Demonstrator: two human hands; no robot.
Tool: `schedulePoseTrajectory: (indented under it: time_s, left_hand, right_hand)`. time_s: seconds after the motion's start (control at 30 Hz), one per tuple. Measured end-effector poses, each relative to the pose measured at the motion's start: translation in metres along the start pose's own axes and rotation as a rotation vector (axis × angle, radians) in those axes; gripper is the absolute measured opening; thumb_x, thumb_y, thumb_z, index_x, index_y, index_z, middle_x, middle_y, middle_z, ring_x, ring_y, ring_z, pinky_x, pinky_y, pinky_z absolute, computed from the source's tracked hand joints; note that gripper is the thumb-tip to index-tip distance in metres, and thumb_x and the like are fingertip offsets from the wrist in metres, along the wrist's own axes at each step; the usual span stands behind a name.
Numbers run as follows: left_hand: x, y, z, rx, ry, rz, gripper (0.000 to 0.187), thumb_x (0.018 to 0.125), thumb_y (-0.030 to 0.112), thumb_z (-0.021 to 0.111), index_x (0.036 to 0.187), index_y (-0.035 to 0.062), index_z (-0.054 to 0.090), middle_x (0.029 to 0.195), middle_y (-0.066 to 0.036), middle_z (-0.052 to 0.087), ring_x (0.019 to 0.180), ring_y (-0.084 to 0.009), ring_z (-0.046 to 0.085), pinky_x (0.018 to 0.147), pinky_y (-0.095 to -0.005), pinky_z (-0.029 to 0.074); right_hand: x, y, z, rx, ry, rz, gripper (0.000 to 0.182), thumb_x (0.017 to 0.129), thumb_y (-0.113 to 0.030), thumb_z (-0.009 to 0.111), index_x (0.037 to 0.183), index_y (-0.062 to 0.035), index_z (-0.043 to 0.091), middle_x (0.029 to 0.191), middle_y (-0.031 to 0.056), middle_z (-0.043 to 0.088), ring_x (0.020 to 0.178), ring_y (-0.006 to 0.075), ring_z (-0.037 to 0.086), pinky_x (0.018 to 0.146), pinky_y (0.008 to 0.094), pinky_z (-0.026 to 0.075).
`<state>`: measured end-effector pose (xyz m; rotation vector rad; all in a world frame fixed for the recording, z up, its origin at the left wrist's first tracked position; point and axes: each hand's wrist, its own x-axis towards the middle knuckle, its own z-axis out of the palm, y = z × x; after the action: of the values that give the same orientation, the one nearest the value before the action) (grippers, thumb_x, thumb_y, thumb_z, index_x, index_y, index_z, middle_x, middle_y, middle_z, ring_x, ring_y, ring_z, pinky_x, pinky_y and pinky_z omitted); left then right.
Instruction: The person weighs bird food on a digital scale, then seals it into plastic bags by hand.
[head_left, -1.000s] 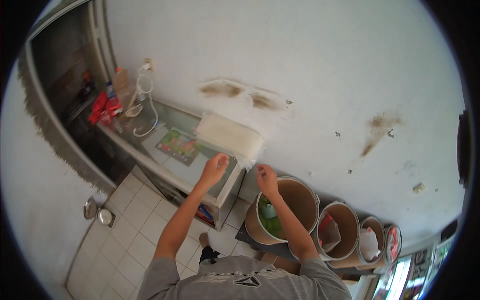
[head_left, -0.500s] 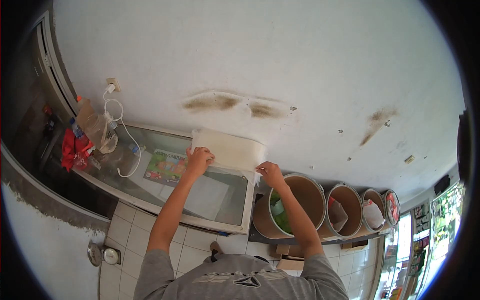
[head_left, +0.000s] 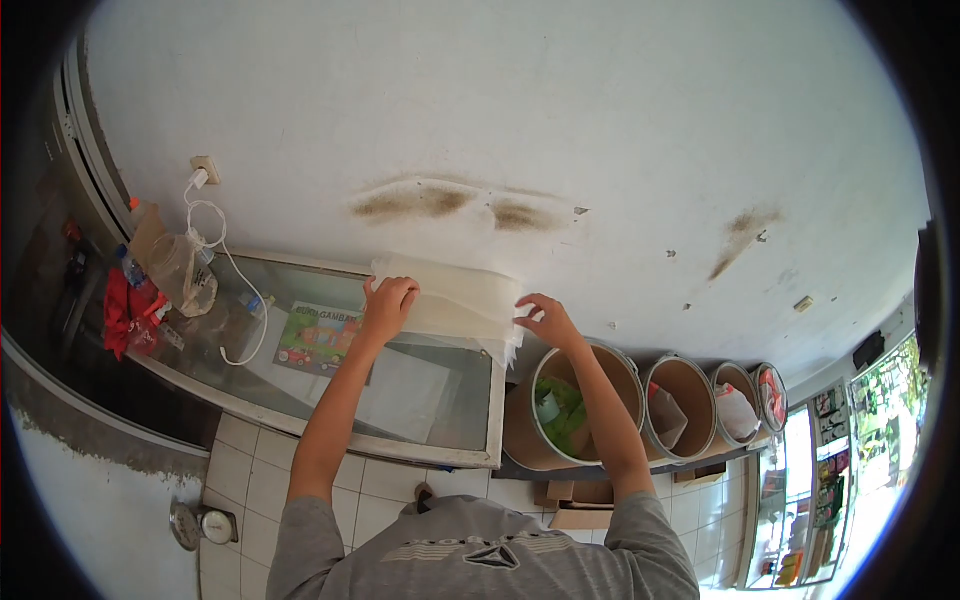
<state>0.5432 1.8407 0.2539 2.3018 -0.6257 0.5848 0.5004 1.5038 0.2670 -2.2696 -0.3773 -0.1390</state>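
Observation:
A stack of thin, cream, translucent sheets [head_left: 455, 300], plastic or paper, lies at the wall-side edge of a glass-topped display case [head_left: 470, 385]. Its right edge is ragged and overhangs the corner. My left hand [head_left: 392, 310] is at the stack's left end, fingers curled on the top sheet, which looks wavy and partly raised. At the right end is my right hand [head_left: 548, 322], thumb and forefinger bent with a gap between them, close to the sheet's edge. Whether its fingertips touch the sheet is hard to make out.
A drawing book [head_left: 318, 340] shows at the case's left half, near a white cable [head_left: 262, 300]. Plastic bags and a bottle [head_left: 130, 265] crowd the far left. Several round bins [head_left: 530, 415] stand to the right along the wall. A scale [head_left: 217, 526] sits on the tiled floor.
The top sheet has gone from fairly flat to wavy and lifted. My right hand has risen slightly and its fingers have spread. The view has shifted a little.

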Motion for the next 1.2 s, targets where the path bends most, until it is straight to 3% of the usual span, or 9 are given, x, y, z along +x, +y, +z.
schedulePoseTrajectory:
  time_s: [0.1,0.13,0.37,0.43,0.6,0.77,0.9,1.0,1.2]
  left_hand:
    - [0.009,0.012,-0.003,-0.033,0.017,0.015,0.003,0.087,0.014,0.057,0.089,0.0124,0.058,0.079,0.0,0.062,0.084,-0.0204,0.058,0.097,-0.0516,0.025]
    - [0.011,0.016,-0.004,-0.049,0.011,0.009,0.003,0.088,0.015,0.057,0.089,0.0126,0.059,0.077,0.0,0.063,0.082,-0.0205,0.058,0.097,-0.0512,0.026]
    - [0.03,0.047,-0.018,0.049,0.105,0.049,0.004,0.089,0.016,0.057,0.087,0.0126,0.059,0.07,-0.001,0.063,0.074,-0.0207,0.059,0.092,-0.0451,0.031]
    - [0.033,0.055,-0.02,0.039,0.15,-0.017,0.006,0.088,0.017,0.058,0.086,0.0112,0.059,0.066,-0.005,0.061,0.066,-0.0233,0.059,0.082,-0.04,0.037]
    - [0.04,0.069,-0.017,-0.063,0.201,-0.043,0.008,0.088,0.017,0.059,0.086,0.0091,0.06,0.064,-0.01,0.061,0.06,-0.0297,0.059,0.063,-0.0382,0.043]
    - [0.043,0.111,-0.013,-0.168,0.1,-0.119,0.009,0.088,0.016,0.057,0.089,0.0084,0.061,0.066,-0.013,0.062,0.06,-0.0312,0.059,0.055,-0.0382,0.043]
    - [0.046,0.135,-0.002,-0.365,-0.017,-0.034,0.012,0.088,0.016,0.058,0.09,0.0044,0.062,0.06,-0.009,0.056,0.052,-0.0196,0.05,0.052,-0.0324,0.04]
    - [0.049,0.145,0.013,-0.529,-0.122,-0.001,0.014,0.087,0.015,0.061,0.09,0.0021,0.062,0.059,-0.004,0.052,0.052,-0.0119,0.044,0.052,-0.0285,0.037]
    - [0.048,0.16,0.035,-0.623,-0.566,-0.005,0.022,0.081,0.014,0.071,0.098,0.0017,0.064,0.064,0.002,0.052,0.06,-0.0069,0.044,0.057,-0.0257,0.038]
  right_hand:
    - [-0.001,-0.014,0.009,-0.034,-0.009,-0.079,0.057,0.072,-0.023,0.078,0.121,-0.0069,0.057,0.115,0.0107,0.06,0.087,0.0225,0.06,0.076,0.0318,0.05]
    - [0.001,-0.018,0.009,-0.008,-0.1,0.01,0.068,0.069,-0.028,0.08,0.128,-0.0093,0.052,0.126,0.0111,0.053,0.104,0.0272,0.054,0.087,0.0346,0.047]
    - [-0.01,-0.026,0.018,-0.179,-0.191,-0.215,0.075,0.072,-0.032,0.076,0.137,-0.0138,0.043,0.142,0.0117,0.039,0.128,0.03,0.038,0.107,0.0425,0.03]
    - [-0.018,-0.028,0.016,0.199,-0.242,-0.101,0.075,0.075,-0.038,0.071,0.14,-0.0154,0.04,0.145,0.0129,0.036,0.135,0.0318,0.029,0.111,0.0438,0.022]
    - [-0.05,-0.053,0.01,0.081,-0.065,-0.256,0.074,0.075,-0.03,0.074,0.14,-0.0157,0.04,0.144,0.0127,0.037,0.133,0.0327,0.031,0.11,0.0459,0.021]
    - [-0.063,-0.028,0.018,-0.094,0.282,-0.266,0.055,0.072,-0.014,0.076,0.123,-0.011,0.056,0.128,0.0153,0.054,0.115,0.0307,0.052,0.096,0.0387,0.04]
    - [-0.073,0.002,0.01,0.095,0.372,-0.068,0.029,0.08,-0.011,0.069,0.108,-0.0076,0.064,0.109,0.011,0.065,0.1,0.023,0.061,0.083,0.0339,0.046]
    - [-0.086,0.007,-0.011,0.103,0.562,0.116,0.009,0.085,-0.01,0.064,0.09,-0.0037,0.068,0.079,0.0037,0.068,0.076,0.0127,0.063,0.068,0.0259,0.046]
    - [-0.133,0.063,-0.069,0.34,0.766,0.189,0.016,0.086,-0.014,0.065,0.09,0.0011,0.067,0.072,0.0048,0.066,0.069,0.0085,0.059,0.062,0.0239,0.045]
